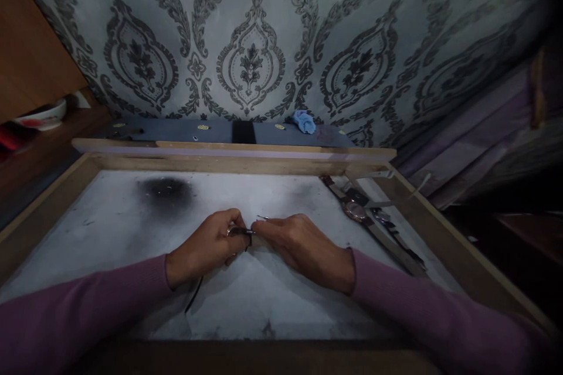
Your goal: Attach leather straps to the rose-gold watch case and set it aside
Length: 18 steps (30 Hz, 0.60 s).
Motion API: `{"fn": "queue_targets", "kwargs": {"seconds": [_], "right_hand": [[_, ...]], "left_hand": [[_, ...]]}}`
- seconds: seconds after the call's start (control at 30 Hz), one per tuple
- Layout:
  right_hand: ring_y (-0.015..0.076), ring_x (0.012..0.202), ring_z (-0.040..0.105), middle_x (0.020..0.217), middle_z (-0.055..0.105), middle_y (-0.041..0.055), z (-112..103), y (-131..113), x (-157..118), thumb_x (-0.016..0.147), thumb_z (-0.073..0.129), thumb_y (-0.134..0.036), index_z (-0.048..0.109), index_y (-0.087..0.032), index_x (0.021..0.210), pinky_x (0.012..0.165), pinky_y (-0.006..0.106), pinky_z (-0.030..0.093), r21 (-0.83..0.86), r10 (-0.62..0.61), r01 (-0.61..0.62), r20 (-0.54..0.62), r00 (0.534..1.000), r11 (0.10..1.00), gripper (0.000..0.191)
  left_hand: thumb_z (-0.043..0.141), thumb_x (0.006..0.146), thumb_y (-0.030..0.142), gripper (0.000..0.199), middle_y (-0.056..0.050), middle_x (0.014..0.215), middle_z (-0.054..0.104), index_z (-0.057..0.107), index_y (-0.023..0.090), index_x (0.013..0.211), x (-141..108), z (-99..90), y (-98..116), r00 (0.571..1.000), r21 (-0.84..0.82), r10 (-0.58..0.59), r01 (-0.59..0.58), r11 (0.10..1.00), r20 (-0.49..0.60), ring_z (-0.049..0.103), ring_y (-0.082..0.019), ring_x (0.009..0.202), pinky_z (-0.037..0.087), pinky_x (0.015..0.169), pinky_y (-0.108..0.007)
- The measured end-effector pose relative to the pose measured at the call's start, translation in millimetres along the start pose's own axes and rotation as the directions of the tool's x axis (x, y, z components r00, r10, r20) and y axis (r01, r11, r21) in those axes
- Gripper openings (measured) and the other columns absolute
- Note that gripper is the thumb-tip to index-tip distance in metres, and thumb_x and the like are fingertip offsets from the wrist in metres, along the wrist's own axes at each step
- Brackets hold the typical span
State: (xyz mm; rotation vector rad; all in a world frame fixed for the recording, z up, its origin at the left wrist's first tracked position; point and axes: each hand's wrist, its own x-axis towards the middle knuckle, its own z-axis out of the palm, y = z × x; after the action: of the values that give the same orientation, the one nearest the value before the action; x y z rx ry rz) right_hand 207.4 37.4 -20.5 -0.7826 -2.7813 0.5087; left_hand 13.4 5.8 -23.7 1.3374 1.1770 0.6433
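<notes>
My left hand (209, 246) is closed around a small wristwatch (238, 231), whose shiny case edge shows between thumb and fingers. A dark thin strap (194, 295) hangs out below that hand onto the white work surface. My right hand (303, 246) meets it from the other side, fingers pinched together at the watch. A thin metal tool (263, 218) pokes out past the right fingertips; its exact kind is too small to make out. Most of the watch lies hidden behind my left fingers.
A raised wooden rim (277, 152) frames the white work surface (229, 316). On the right lie a brown-strapped wristwatch (354, 211), a smaller wristwatch (383, 217) and a clear plastic piece (373, 179). A blue cloth (304, 121) sits behind the rim, against the patterned wall.
</notes>
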Motion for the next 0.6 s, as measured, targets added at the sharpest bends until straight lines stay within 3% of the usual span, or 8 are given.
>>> {"fn": "queue_targets", "kwargs": {"seconds": [0.6], "right_hand": [[0.0095,0.052,0.04,0.065,0.052,-0.0012,-3.4,6.3,0.7,0.081,0.039,0.0,0.051,-0.017,0.079,0.05,0.023,0.027,0.057,-0.045,0.044,0.03,0.999,0.997,0.021]], "left_hand": [[0.052,0.072,0.026,0.009,0.008,0.045,0.045,0.048,0.019,0.074,0.7,-0.2,1.4,0.999,0.03,-0.033,0.033,0.999,0.026,0.039,-0.008,0.043,0.026,0.044,-0.022]]}}
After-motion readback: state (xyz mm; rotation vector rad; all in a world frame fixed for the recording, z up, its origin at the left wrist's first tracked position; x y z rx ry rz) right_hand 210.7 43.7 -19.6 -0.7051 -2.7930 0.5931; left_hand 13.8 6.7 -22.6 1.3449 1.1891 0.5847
